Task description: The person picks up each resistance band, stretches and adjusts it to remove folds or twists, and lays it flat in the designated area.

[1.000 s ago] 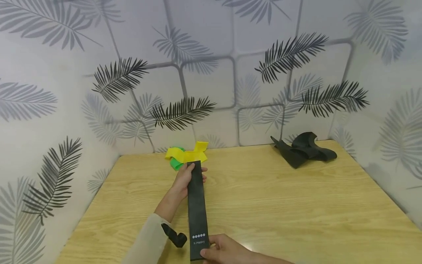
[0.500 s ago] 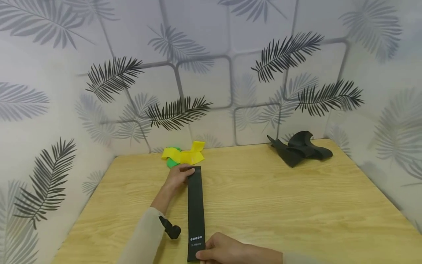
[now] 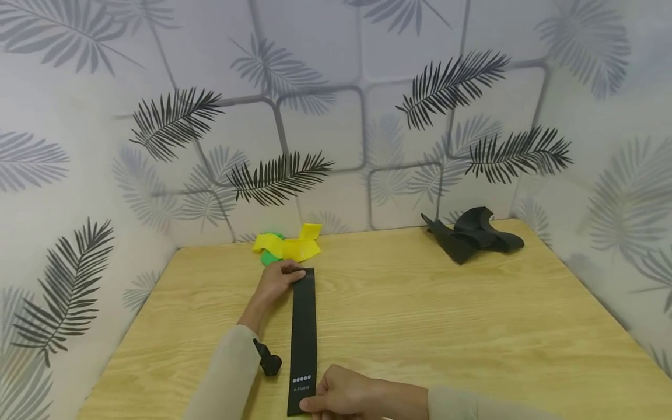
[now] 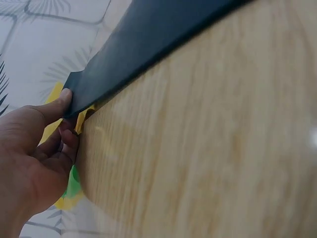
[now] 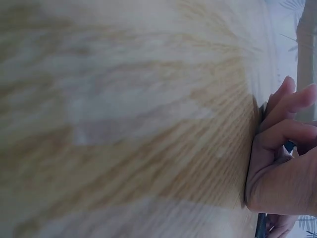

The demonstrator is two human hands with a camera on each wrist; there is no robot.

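A flat black resistance band (image 3: 303,326), printed with white dots and "X-Heavy" near its close end, stretches lengthwise in front of me. My left hand (image 3: 274,282) pinches its far end, thumb on top and fingers beneath. At the near end my right hand (image 3: 343,392) holds the corner between thumb and curled fingers. The left wrist view shows the band (image 4: 129,49) running away from the thumb, close over the tabletop. In the right wrist view the right hand (image 5: 285,158) is low against the table, and the band is mostly hidden.
A yellow band (image 3: 296,249) lies crumpled over a green band (image 3: 269,257) at the back, just beyond my left hand. Another black band (image 3: 472,236) sits folded at the back right. Patterned walls border the wooden table (image 3: 420,315).
Both hands have lowered the band toward the tabletop and moved slightly left in view. The left fingers, earlier showing past the band's right edge, are now behind its end. The view has shifted a little.
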